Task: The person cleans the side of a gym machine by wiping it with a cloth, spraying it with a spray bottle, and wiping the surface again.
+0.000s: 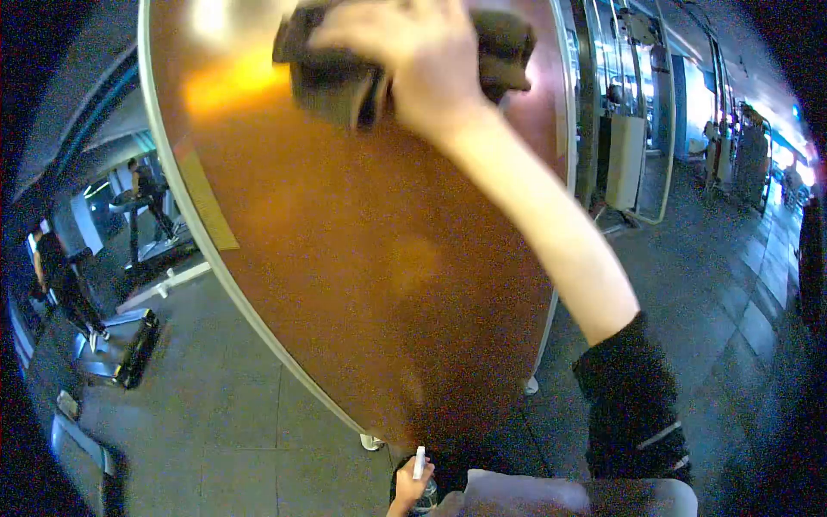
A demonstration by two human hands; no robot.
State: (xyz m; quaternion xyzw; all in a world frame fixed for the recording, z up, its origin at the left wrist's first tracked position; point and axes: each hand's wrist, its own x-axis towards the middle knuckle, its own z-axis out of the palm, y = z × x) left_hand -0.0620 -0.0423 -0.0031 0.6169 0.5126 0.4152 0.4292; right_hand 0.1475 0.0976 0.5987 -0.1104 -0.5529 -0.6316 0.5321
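Observation:
A large brown glossy panel [362,224] with a pale metal frame fills the middle of the view. My right hand [422,60], blurred, presses a dark cloth [336,86] against its upper part. The fingers lie over the crumpled cloth, which spreads out on both sides of the hand. Low in the view, near the panel's bottom end, my left hand [412,484] is closed round a spray bottle [419,464] with a white top. Much of the bottle is hidden.
A yellow strip [207,200] lies along the panel's left edge. At left, a person [56,271] in dark clothes stands near a treadmill [125,349]; another person is farther back. Gym machines [624,155] stand at right on the dark tiled floor [233,396].

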